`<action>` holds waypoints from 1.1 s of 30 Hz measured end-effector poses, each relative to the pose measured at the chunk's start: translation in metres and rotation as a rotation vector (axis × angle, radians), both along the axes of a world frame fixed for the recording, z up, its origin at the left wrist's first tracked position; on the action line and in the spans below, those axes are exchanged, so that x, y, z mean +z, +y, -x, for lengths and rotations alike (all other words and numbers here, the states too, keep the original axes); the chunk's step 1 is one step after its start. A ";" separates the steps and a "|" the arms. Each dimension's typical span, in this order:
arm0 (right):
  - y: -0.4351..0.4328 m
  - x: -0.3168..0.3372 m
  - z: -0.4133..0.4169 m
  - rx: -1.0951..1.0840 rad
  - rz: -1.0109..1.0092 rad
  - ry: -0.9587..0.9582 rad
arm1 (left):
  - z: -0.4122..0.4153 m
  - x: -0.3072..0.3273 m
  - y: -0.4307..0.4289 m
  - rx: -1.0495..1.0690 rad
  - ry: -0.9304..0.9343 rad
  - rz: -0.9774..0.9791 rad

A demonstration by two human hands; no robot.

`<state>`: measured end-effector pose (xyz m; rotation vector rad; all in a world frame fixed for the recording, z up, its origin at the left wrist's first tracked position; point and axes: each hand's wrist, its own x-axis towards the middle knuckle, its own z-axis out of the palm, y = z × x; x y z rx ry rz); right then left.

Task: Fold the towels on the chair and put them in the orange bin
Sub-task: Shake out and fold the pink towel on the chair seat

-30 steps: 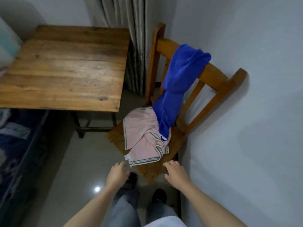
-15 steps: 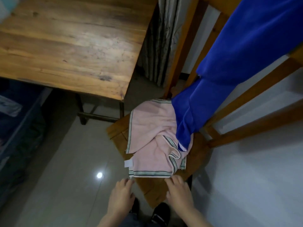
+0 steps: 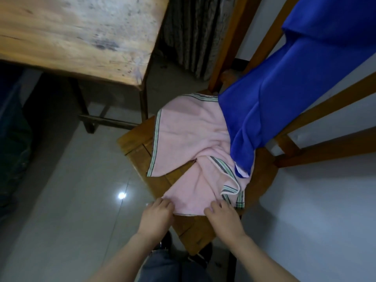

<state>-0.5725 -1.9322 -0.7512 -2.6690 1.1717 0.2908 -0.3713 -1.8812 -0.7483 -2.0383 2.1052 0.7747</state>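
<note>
We've closed in: L grip (image 3: 157, 215) & R grip (image 3: 223, 219) now pinch pink towel (image 3: 189, 129) near edge on chair (image 3: 189, 231) seat, blue towel (image 3: 274, 108) end lying on it. Fold can start; bin not in view.

I read this as a room in a home: a worn wooden table (image 3: 77, 33) up and left of my left hand (image 3: 156, 218), a grey curtain (image 3: 195, 37) beyond it, a wooden chair (image 3: 138, 143) just ahead bearing a pink towel (image 3: 189, 127), and glossy floor tiles (image 3: 81, 200) to its left.
</note>
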 end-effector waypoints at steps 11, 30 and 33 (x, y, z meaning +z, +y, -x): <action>0.021 0.100 -0.003 -0.157 -0.148 0.108 | -0.017 0.131 0.000 0.158 0.293 0.139; -0.073 0.471 -0.025 -0.592 -0.293 -0.640 | -0.068 0.475 -0.063 0.354 0.805 0.432; -0.075 0.513 -0.037 -0.526 -0.350 -0.699 | -0.072 0.525 -0.075 0.306 0.839 0.487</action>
